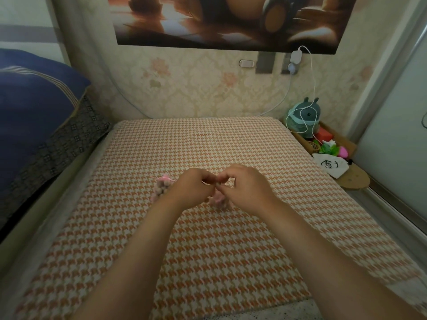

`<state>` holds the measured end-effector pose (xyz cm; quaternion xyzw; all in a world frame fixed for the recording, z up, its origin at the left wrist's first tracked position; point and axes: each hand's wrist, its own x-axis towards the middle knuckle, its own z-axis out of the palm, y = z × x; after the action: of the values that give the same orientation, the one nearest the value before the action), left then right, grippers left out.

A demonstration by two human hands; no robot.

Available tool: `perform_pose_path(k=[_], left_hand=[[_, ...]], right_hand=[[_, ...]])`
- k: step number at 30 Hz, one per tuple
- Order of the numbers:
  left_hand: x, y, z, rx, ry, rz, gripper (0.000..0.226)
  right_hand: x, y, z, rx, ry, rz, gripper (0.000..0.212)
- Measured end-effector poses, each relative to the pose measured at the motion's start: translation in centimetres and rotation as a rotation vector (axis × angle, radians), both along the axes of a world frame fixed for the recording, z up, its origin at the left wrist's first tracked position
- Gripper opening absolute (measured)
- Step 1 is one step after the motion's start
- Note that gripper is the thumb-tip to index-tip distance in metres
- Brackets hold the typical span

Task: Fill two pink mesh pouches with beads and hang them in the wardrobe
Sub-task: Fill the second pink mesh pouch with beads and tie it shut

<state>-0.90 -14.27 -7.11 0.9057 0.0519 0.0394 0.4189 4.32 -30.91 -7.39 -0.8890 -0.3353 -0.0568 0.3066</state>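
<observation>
Two pink mesh pouches lie on the orange houndstooth bed cover (208, 239). One pouch (161, 187), bulging with pale beads, rests just left of my left hand. The second pouch (219, 202) sits below my fingertips, partly hidden by both hands. My left hand (191, 188) and my right hand (245, 188) meet fingertip to fingertip above the second pouch, each pinching something thin at its top. That thin thing looks like its drawstring, though it is too small to tell for sure.
A dark blue quilt (34, 100) and patterned pillow are piled at the left. At the right stands a low shelf (346, 179) with a plush toy (305, 114), small items and a white charging cable. A mirrored sliding door (397, 135) runs along the right edge.
</observation>
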Motion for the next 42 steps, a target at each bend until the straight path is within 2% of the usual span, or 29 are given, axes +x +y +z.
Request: perform_pose_path(k=[7, 11, 13, 16, 19, 21, 27, 33, 37, 42], left_hand=[[-0.1, 0.3, 0.5, -0.024, -0.001, 0.025, 0.021], [0.0, -0.2, 0.6, 0.060, -0.036, 0.065, 0.012], [0.2, -0.4, 0.5, 0.116, -0.037, 0.084, 0.014], [0.6, -0.7, 0.1, 0.144, -0.063, 0.073, 0.017], [0.7, -0.6, -0.1, 0.127, -0.062, 0.096, 0.018], [0.8, -0.6, -0.2, 0.122, -0.047, 0.104, 0.020], [1.0, -0.2, -0.5, 0.108, -0.073, 0.069, 0.023], [1.2, -0.3, -0.5, 0.100, -0.068, 0.064, 0.027], [1.2, -0.3, -0.5, 0.089, -0.057, 0.073, 0.027], [1.0, -0.2, -0.5, 0.067, -0.059, 0.056, 0.026]], right_hand=[[0.2, -0.3, 0.3, -0.221, -0.049, 0.027, 0.021], [0.6, -0.7, 0.8, -0.323, -0.122, 0.022, 0.022], [0.8, -0.8, 0.9, -0.341, -0.135, 0.011, 0.026], [1.1, -1.0, 0.9, -0.293, -0.123, -0.024, 0.028], [1.7, -1.3, 0.7, -0.037, 0.025, -0.053, 0.031], [2.4, -1.6, 0.3, 0.009, 0.041, -0.103, 0.033], [3.9, -1.7, -2.5, -0.280, 0.047, -0.127, 0.035], [4.2, -1.1, -3.8, -0.337, 0.044, -0.097, 0.028], [4.2, -1.3, -4.0, -0.278, 0.084, -0.125, 0.023], [3.7, -1.1, -2.2, 0.085, 0.112, -0.164, 0.017]])
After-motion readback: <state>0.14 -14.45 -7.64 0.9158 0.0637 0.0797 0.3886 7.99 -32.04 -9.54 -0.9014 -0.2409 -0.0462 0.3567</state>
